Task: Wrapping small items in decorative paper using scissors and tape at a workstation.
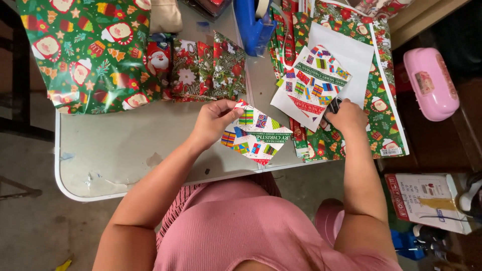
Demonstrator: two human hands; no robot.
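Pinching the upper corner of a small cut piece of white gift wrap (256,136) printed with bright parcels, the left hand (215,122) holds it flat on the grey table (115,150). At three o'clock the right hand (347,116) is clenched on dark-handled scissors (332,107), their blades mostly hidden by the fingers. A larger matching sheet (321,80) lies just above it at twelve. Glossy green Santa paper (85,55) sits at ten o'clock, cut off by the frame; a blue tape dispenser (253,22) is partly cropped too.

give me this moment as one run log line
left hand: holds cut wrapping paper piece | right hand: grips scissors on paper sheet | surface: grey table
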